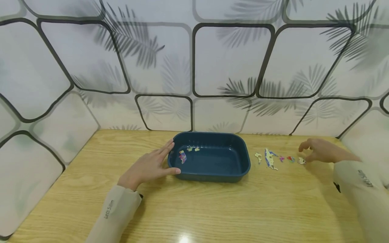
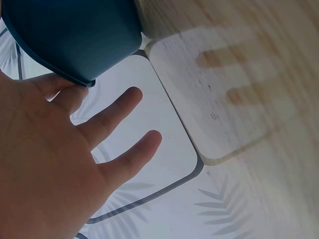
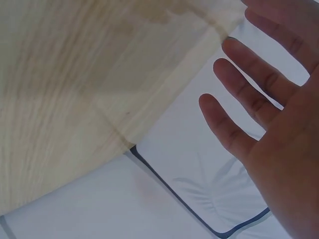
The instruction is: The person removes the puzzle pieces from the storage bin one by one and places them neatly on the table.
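Observation:
A dark blue rectangular tray (image 1: 212, 163) sits on the table. At its left end rests my left hand (image 1: 149, 167), thumb by the near corner and straight fingers along the rim. In the left wrist view, two of its fingers stretch out clear of the tray. Inside the tray lie a colourful flat scrap (image 1: 182, 157) and two small pale scraps. My right hand (image 1: 322, 151) hovers at the far right with loosely bent fingers, close to a small pale scrap (image 1: 302, 161). The right wrist view shows its fingers spread, holding nothing visible.
Right of the tray, more flat scraps lie in a row: a pale one (image 1: 258, 157), a long blue-and-cream one (image 1: 269, 159), a pink one (image 1: 282, 158) and a red-and-teal one (image 1: 290, 159). A patterned wall (image 1: 222, 114) borders the wooden table (image 1: 194, 206).

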The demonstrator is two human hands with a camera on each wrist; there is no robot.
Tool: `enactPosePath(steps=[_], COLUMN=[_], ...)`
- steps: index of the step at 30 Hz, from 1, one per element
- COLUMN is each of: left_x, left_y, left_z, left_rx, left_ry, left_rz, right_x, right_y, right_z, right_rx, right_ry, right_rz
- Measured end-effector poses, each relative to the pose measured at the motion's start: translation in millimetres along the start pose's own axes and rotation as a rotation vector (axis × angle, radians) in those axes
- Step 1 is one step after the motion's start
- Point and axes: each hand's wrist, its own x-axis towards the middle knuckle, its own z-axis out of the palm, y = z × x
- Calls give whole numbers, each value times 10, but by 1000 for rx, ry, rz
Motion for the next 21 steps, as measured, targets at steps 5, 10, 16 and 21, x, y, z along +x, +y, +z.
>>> enactPosePath(steps=[5, 10, 16, 21], left_x=[-5, -2, -9, -4], left_y=[3, 1, 9, 18], left_z=[-9, -3, -2, -6], left_rx=[1, 4, 3, 13], left_ry=[3, 1, -4, -3], left_rz=[2, 0, -4, 0], right_x=[65, 183, 367, 545], right_y=[-98, -248, -477, -749], right_z=[-111, -212, -307, -369], right_rx=[13, -16, -30, -34], right_ry=[13, 25, 25, 19], right_rz=[3, -32, -65, -107])
